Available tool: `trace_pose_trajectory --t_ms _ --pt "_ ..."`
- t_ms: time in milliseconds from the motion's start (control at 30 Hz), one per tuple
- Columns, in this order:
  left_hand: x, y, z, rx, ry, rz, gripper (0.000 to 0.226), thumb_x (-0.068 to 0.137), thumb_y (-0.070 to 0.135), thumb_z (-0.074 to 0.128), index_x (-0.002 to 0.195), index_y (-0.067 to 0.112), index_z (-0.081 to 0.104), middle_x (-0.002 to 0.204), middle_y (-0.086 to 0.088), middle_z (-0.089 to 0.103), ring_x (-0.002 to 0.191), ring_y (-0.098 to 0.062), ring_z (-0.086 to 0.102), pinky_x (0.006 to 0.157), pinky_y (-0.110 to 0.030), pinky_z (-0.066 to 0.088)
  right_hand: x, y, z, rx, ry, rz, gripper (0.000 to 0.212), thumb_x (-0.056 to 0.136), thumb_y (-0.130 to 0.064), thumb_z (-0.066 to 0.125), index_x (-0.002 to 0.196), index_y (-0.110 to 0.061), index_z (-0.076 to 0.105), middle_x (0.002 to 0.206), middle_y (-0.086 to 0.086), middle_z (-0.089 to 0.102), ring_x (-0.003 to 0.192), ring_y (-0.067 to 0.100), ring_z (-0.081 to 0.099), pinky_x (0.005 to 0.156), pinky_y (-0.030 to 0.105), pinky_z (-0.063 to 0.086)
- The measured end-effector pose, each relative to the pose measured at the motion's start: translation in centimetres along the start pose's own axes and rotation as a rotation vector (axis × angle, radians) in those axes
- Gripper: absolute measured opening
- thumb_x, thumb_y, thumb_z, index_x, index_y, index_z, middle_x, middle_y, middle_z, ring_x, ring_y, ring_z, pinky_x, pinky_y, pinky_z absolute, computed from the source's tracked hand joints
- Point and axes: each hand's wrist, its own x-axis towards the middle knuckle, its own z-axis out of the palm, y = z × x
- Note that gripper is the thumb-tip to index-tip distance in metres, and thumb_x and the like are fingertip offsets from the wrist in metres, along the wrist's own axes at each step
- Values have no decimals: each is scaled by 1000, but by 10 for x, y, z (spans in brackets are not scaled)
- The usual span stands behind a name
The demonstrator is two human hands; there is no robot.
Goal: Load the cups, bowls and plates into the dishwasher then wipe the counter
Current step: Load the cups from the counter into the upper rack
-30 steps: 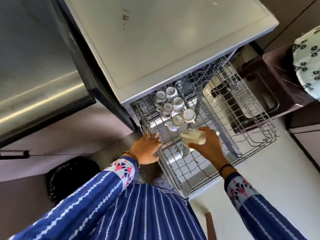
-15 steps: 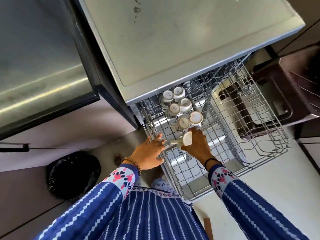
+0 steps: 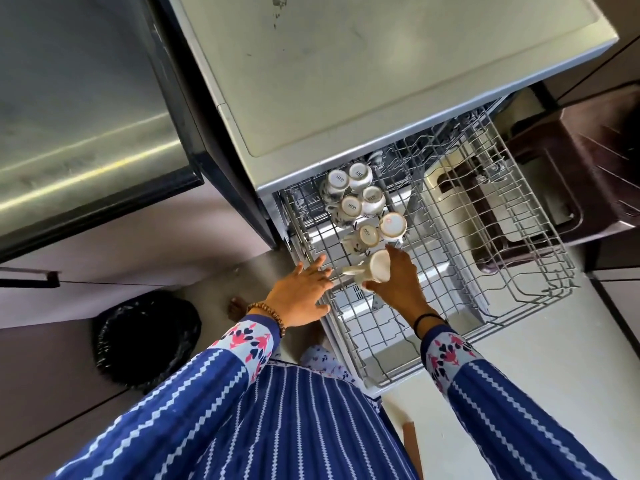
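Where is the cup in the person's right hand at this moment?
Head view: the cup, gripped by the right hand, is tilted over the left part of the pulled-out rack, just nearer the person than the cluster of upside-down cups.

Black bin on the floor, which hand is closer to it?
Left. The left hand is at the edge of the dish rack nearest the black bin; the right hand holds a cup over the rack, farther away.

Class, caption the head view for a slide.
Right hand holds white ceramic cup over grey wire dishwasher rack beside upturned white cups; left hand touches the rack.
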Motion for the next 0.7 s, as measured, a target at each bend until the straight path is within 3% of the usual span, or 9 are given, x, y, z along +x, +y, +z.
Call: trace_pose_trajectory --t_ms 200,300,400,467,600,700 --pt "-10 7 -9 -74 56 -11 53 100 38 46 148 19 36 162 -1 18 151 -15 -5 120 -35 -3 -18 -8 -5 -71 49 -40 83 69 -34 87 136 -10 44 137 12 48 124 36 47 104 54 37" --pt "-22 10 -17 -118 118 -15 52 99 35 49 147 19 37 161 -2 20 151 -15 2 120 -35 0 -34 -29 -14 -59 69 -126 63 72 -32 84 123 -11 52 130 12 51 119 36 48 99 54 42" --pt "-36 8 -27 -166 197 -25 51 99 34 49 147 19 38 161 -2 23 150 -14 7 121 -36 6 -49 -55 -20 -9 42 -269 55 76 -29 81 121 -12 55 129 10 52 119 30 49 95 40 45" --pt "-51 4 -37 -212 260 -42 52 99 34 50 147 19 39 160 -2 24 150 -15 12 121 -35 11 -62 -80 -25 34 -2 -329 53 81 -28 79 125 -12 54 131 6 51 119 20 49 93 31 43" --pt "-90 -6 -57 -343 426 -68 50 97 31 54 145 20 42 154 2 36 146 -14 24 115 -31 25 -83 -133 -28 97 -29 -488 42 84 -27 77 119 -15 59 119 0 57 108 15 55 88 38 54" --pt "-131 -15 -69 -406 620 -135 48 94 25 59 140 26 47 144 7 47 137 -10 37 110 -34 38 -92 -179 -26 123 -52 -595 37 84 -22 78 117 -14 63 113 1 63 99 9 61 84 34 57"
